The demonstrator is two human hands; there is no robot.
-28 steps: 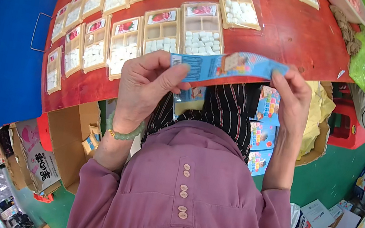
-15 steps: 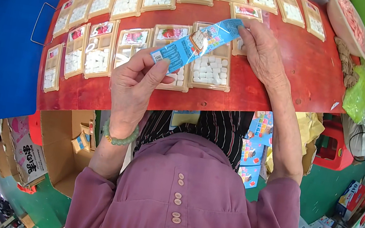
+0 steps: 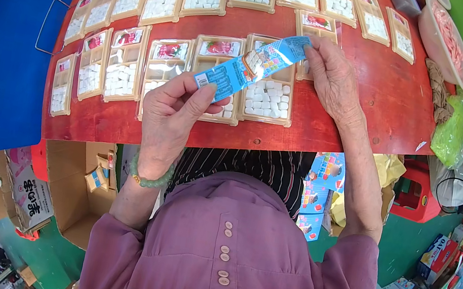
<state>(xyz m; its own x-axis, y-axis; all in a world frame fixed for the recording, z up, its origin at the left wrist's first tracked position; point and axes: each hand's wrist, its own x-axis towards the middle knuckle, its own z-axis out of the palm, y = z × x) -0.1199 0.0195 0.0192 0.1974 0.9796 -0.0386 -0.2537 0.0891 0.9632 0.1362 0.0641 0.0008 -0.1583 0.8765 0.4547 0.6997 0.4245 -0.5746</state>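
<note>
Round red table over green floor; blue surface at left. Open cardboard box below table edge; red stool at right.

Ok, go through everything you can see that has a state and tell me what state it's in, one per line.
Blue paper strip: held flat over the trays, one end in each hand.
Left hand: pinching the strip's near end.
Right hand: pinching the strip's far end.
Beige trays: uncovered, filled with white pieces.
Pink bowl: filled.
Cardboard box: open.
</note>
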